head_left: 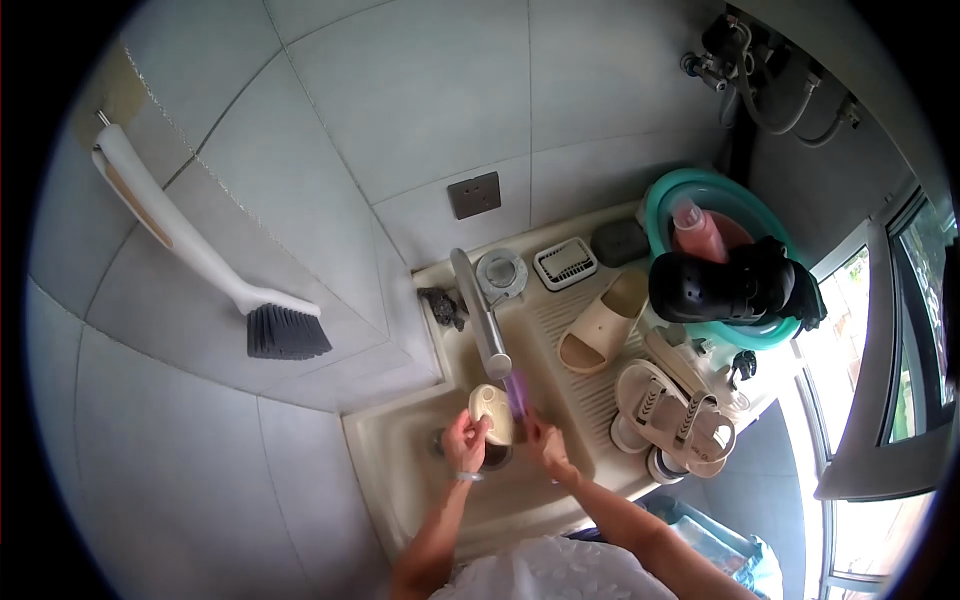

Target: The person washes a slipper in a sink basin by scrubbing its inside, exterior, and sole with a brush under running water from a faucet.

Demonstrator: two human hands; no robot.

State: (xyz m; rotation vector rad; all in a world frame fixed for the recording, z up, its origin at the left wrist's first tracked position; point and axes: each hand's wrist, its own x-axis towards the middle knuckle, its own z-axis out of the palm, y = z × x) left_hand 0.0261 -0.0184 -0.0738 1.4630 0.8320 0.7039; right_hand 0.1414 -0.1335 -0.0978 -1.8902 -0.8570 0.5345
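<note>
Over the sink [400, 460], my left hand [465, 442] grips a cream-coloured oval item [490, 413], which looks like a sandal or slipper sole seen end-on. My right hand [545, 445] is closed around the lower end of a purple brush-like tool [516, 396], held upright just right of the cream item. The tool's outline is blurred. Both hands are below the spout of the metal faucet [483, 320]. A dark drain area shows partly beneath the cream item.
A beige slipper [604, 325] and strappy sandals [675, 415] lie on the ribbed board at right. Behind them are a teal basin [665, 200] with a pink bottle [698, 232] and black shoes [700, 288]. A soap dish [565, 264] stands behind the sink; a brush [200, 250] hangs left.
</note>
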